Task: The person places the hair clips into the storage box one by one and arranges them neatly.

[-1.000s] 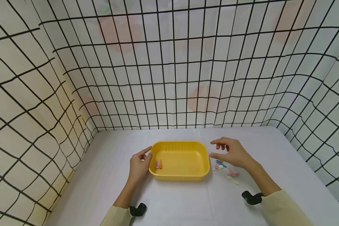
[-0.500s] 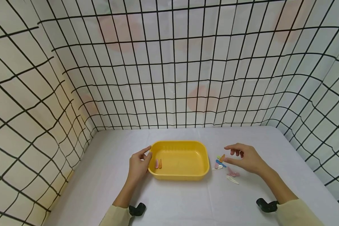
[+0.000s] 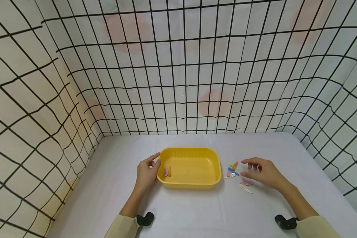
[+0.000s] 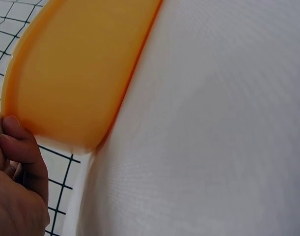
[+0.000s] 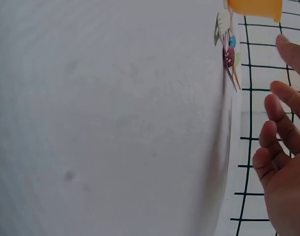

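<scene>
Several overlapping clips (image 3: 233,171) could scatter if the right hand (image 3: 263,171), fingers parted, nudges them; left hand (image 3: 146,173) grips yellow tray (image 3: 189,185).

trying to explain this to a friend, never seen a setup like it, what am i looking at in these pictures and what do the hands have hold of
There is no machine arm here, just a person's two bare hands. The wide picture comes from a camera worn on the head, looking forward and down; the other two come from cameras on the left and right wrists.

On the white surface sits a yellow tray. Inside it, near its left end, lie a pink clip and an orange clip, possibly hair clips. To the tray's right are more, including a blue clip.

The left hand holds the tray's left end. The right hand is beside the loose clips, holding nothing visible.
</scene>
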Demonstrator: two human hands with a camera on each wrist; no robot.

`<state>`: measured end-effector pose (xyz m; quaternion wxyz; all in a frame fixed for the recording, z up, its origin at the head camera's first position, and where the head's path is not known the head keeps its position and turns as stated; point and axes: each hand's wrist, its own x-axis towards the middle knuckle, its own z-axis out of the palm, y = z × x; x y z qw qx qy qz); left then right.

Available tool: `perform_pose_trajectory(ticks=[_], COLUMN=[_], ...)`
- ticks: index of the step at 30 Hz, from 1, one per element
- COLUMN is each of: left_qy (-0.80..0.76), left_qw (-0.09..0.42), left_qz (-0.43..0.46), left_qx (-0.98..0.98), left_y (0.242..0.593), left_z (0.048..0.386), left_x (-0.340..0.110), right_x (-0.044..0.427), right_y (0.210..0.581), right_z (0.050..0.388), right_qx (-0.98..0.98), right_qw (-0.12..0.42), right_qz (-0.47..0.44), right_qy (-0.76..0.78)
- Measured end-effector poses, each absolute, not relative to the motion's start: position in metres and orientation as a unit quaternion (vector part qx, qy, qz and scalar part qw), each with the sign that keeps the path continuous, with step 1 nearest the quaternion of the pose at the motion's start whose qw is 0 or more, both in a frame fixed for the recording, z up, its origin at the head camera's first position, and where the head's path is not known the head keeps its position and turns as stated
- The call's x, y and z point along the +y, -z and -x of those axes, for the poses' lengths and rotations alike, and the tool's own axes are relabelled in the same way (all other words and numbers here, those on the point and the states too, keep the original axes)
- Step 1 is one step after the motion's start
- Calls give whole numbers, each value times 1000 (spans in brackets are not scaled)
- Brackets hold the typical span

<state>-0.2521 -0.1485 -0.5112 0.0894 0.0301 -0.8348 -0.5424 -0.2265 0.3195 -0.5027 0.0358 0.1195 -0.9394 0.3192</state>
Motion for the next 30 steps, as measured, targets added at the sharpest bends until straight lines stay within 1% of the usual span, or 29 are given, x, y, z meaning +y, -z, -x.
perform_pose_trajectory(ticks=[7,16,30], left_qy=[544,543,546], left_qw=[84,84,81], left_qz=[-40,-40,-32], left_qx=[-834,-834,-833], left_y=[507,504,508], left_z=[252,253,251], left_x=[-148,-146,-149], right_x=[327,338,336], right_y=[510,519,524], right_z=[229,229,223], right_qx=[-933,-931,-934], right_qw=[47,-10,-23], right_qz=[-148,-179,-219], right_qy=[-325,-319,-280])
